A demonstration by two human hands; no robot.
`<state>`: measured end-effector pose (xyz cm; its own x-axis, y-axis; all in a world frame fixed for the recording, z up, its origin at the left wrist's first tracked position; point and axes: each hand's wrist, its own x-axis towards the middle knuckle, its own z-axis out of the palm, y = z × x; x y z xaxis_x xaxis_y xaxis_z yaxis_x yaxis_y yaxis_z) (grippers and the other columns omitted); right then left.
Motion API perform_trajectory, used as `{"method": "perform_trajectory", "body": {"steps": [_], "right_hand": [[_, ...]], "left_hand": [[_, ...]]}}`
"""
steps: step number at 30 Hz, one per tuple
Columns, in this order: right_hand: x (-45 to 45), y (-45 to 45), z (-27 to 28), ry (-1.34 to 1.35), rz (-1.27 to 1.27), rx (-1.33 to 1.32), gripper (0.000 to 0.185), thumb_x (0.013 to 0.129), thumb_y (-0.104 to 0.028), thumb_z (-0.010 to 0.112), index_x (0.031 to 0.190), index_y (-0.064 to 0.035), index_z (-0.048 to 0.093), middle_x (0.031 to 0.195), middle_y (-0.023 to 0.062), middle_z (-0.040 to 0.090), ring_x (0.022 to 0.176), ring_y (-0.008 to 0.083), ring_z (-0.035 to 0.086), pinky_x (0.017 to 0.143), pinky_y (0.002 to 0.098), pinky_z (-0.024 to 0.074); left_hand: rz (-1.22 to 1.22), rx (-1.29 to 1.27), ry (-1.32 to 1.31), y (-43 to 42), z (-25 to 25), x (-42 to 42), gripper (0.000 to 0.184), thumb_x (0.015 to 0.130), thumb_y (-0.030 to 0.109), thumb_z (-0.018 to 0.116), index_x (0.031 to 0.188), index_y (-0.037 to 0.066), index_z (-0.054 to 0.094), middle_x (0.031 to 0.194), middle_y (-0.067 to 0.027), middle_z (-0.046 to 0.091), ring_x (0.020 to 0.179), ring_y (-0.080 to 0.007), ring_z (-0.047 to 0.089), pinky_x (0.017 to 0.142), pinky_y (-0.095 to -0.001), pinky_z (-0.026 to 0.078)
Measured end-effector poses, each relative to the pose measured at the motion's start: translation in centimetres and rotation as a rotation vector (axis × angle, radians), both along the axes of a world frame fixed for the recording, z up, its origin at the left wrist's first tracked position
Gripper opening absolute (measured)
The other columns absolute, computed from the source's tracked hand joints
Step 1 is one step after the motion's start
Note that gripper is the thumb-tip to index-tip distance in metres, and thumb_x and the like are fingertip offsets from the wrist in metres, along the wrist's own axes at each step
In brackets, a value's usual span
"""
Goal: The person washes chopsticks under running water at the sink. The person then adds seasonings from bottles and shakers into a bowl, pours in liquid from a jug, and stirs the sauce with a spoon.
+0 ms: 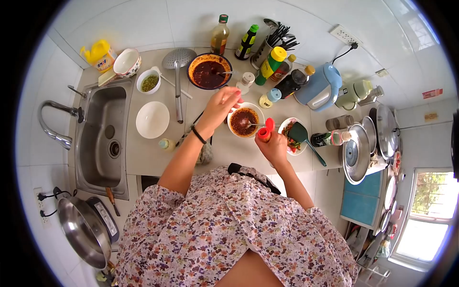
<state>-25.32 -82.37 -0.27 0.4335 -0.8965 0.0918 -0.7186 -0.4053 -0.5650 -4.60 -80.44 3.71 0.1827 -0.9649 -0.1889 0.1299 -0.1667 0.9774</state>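
Observation:
My right hand [275, 149] is wrapped round a small seasoning bottle with a red flip-top cap [264, 134], its lid raised. It is just right of a white bowl of red chili sauce [242, 123], where a thin metal handle leans on the rim. A pale patch lies on the sauce. My left hand [221, 109] hovers at the bowl's upper left, fingers drawn together; anything between them is hidden. Behind it stands a clear shaker [246, 81]. To the right, a plate of chopped food [292, 146] carries a dark green spatula [300, 132].
A larger bowl of dark red sauce [209, 79] and a skimmer [178, 91] lie further back. Several bottles and a blue kettle [325, 86] line the wall. On the left are a white bowl [153, 119], a bowl of green bits [148, 83] and the sink [103, 119].

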Motion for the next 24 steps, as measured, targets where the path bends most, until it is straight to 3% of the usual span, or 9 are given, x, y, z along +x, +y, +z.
{"method": "perform_trajectory", "body": {"steps": [5, 13, 24], "right_hand": [[0.3, -0.6, -3.1, 0.196, 0.014, -0.001, 0.023, 0.070, -0.028, 0.062, 0.073, -0.0056, 0.058, 0.057, 0.0150, 0.058, 0.054, 0.0322, 0.058, 0.054, 0.0417, 0.0462], [0.8, -0.9, -5.0, 0.492, -0.003, 0.034, 0.026, 0.072, -0.032, 0.060, 0.073, -0.0065, 0.059, 0.062, 0.0145, 0.061, 0.059, 0.0309, 0.061, 0.059, 0.0417, 0.0469], [0.8, -1.5, -5.6, 0.603, 0.010, 0.073, 0.025, 0.074, -0.032, 0.060, 0.074, -0.0070, 0.059, 0.067, 0.0134, 0.063, 0.065, 0.0309, 0.062, 0.066, 0.0426, 0.0445]], "left_hand": [[0.166, 0.087, 0.079, 2.8, -2.9, 1.2, 0.025, 0.090, 0.027, 0.049, 0.106, 0.007, 0.052, 0.090, -0.0041, 0.061, 0.079, -0.0099, 0.056, 0.070, -0.0234, 0.041], [0.216, 0.128, 0.123, 4.3, -4.2, 1.9, 0.024, 0.089, 0.025, 0.051, 0.106, 0.007, 0.052, 0.088, -0.0043, 0.061, 0.078, -0.0100, 0.056, 0.070, -0.0237, 0.042], [0.219, 0.118, 0.149, 4.1, -4.4, 2.1, 0.025, 0.088, 0.025, 0.051, 0.106, 0.008, 0.052, 0.088, -0.0042, 0.062, 0.078, -0.0099, 0.056, 0.070, -0.0237, 0.041]]}}
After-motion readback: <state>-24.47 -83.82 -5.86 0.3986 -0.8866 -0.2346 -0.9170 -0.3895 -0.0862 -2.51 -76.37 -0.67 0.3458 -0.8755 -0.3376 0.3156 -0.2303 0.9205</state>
